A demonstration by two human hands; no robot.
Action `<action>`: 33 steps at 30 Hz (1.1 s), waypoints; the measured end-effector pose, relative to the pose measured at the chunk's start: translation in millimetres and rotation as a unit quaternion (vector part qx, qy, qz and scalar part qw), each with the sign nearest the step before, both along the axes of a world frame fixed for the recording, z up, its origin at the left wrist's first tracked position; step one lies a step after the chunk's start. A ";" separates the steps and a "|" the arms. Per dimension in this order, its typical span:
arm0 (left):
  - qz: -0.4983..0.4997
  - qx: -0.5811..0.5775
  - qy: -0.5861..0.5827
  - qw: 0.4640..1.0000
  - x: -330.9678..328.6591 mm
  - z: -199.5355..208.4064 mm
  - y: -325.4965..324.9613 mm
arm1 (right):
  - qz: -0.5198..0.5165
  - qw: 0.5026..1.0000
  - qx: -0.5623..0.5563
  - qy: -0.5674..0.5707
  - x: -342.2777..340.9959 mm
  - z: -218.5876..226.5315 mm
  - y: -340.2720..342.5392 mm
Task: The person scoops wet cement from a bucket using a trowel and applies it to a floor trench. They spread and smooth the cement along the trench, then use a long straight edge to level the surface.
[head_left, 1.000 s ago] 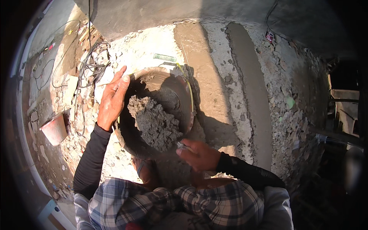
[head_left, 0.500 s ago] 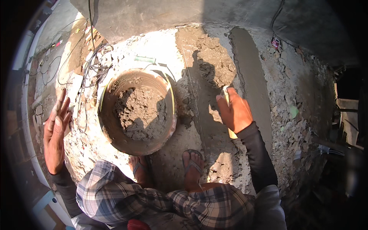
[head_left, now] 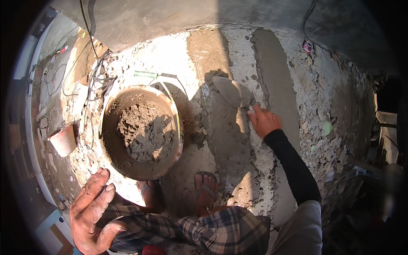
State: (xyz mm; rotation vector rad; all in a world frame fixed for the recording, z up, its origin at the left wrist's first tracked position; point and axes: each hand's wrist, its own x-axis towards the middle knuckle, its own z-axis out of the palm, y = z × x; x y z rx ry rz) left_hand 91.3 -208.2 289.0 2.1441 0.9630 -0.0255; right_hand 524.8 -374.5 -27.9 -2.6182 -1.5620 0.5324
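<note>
My right hand (head_left: 265,122) is closed round the handle of a pointed trowel (head_left: 233,92). The blade lies broad side up over a strip of wet mortar (head_left: 229,131), its tip toward the upper left. My left hand (head_left: 93,214) holds nothing; its fingers are apart, just above my plaid-covered knee. Between the hands, slightly left, stands a round bucket (head_left: 123,168) with grey-brown mortar (head_left: 146,127) inside. A thin string (head_left: 206,106) runs lengthwise along the mortar strip.
A smooth mortar band (head_left: 276,72) lies farther right. Beyond the bucket is a green-handled tool (head_left: 145,74). At left are a small pale pail (head_left: 63,140) and tangled cables (head_left: 100,80). A concrete wall (head_left: 170,17) bounds the far side; a red can (head_left: 307,46) sits beside it.
My left hand has come down toward my knee, uncovering the pale pail. The trowel has turned to show its blade. The lumpy mortar at the strip's far end now looks flatter.
</note>
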 end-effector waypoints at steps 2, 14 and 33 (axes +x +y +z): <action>-0.053 -0.020 0.038 0.998 3.8 -1.9 4.5 | 0.042 0.999 -0.034 -0.007 -1.5 -16.2 29.0; -0.081 0.018 0.067 0.994 24.0 -4.1 5.4 | -0.015 0.959 -0.169 0.227 82.7 -50.3 223.2; -0.123 0.010 0.037 0.992 18.6 -11.8 -2.6 | 0.174 0.975 -0.123 0.058 21.5 -10.6 -34.8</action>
